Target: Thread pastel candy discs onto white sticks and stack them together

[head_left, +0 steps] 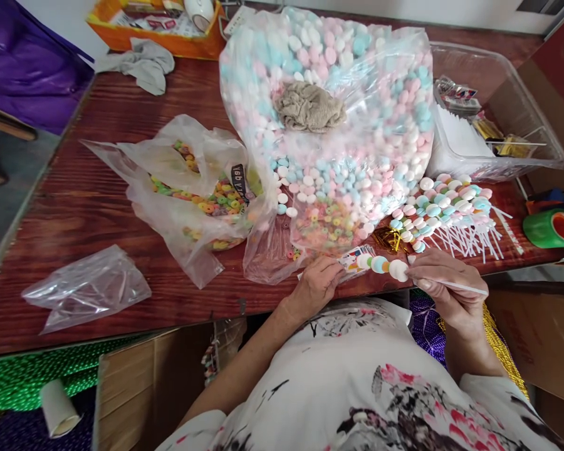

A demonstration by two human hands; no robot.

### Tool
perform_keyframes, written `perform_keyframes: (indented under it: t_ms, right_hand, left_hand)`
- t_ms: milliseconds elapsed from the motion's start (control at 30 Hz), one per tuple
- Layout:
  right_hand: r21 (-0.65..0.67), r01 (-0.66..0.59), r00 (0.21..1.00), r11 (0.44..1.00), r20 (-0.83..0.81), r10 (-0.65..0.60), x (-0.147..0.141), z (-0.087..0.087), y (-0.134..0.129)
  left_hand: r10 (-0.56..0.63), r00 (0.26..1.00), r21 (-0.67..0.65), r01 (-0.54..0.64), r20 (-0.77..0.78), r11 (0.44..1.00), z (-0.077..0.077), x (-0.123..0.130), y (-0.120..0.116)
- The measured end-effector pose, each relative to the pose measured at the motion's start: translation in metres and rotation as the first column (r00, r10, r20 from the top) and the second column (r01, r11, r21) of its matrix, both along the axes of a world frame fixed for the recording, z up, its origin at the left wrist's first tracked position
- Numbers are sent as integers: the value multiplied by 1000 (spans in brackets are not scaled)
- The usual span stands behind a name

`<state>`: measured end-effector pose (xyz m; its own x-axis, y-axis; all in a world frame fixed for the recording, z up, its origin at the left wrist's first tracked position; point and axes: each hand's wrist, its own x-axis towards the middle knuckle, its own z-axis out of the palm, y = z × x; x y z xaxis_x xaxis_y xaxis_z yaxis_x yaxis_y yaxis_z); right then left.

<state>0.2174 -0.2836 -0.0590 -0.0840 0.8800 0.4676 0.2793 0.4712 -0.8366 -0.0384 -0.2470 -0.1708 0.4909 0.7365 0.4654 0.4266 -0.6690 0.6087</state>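
Note:
My right hand (449, 288), fingers closed, grips the white string of a short strand of round pastel candies (380, 264). White, blue, orange and green pieces are threaded on it, and the white string end (472, 288) sticks out to the right. At the table's front edge my left hand (317, 282) is closed on a printed clear packet (352, 257), which lies behind the strand's left end; its fingertips are partly hidden. Just beyond my right hand lies a pile of finished candy strands (444, 203) with white string ends (470, 241). Gold twist ties (389, 239) lie beside it.
A big clear bag of pastel candies (329, 169) with a beige cloth (310, 106) on top fills the back. Left are a bag of ring candies (207, 194) and a clear plastic bag (94, 285). Right stand a clear bin (498, 160) and green tape (552, 227).

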Motion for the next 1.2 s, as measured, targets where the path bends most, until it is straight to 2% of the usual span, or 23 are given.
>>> perform_keyframes:
  t_ms: [100,200,333,467,667,800,900,1000,1100,1200]
  right_hand:
    - [27,129,980,991,-159,-123,0,-4,2]
    - [30,281,910,959,-325,-257,2,-10,4]
    - [-10,358,861,934,-385,-334,6,-13,3]
    - [2,300,906,954,-313,-284,8,-16,0]
    - [-39,178,972,983,-148,-182,11,-20,-9]
    - [-68,36,999,997,12,-35,13,-13,-8]
    - [-102,-111,984,989,126,123,12,-12,1]
    - [-156,-202,975,967,62,214,9,-18,13]
    - [-194,-195,979,961,-102,178,7,-29,21]
    - [-184,-183,966,966,-215,142,6,-38,25]
  left_hand:
    - [-9,1000,-6,9,23,1000,-1,-2,0]
    - [25,997,-49,-22,69,999,-1,-2,1]
    - [69,988,-174,-44,140,984,1,-2,6]
    - [72,979,-240,-25,192,970,4,-3,9]
    - [55,976,-258,1,212,966,5,-4,11]
    - [16,982,-209,24,186,978,3,-3,12]
    - [-43,988,-125,61,147,990,0,-2,13]
    - [-99,985,-44,106,140,993,0,-1,15]
    - [-93,981,-30,99,168,995,6,0,17]
    - [-134,976,-93,152,170,984,17,2,19]
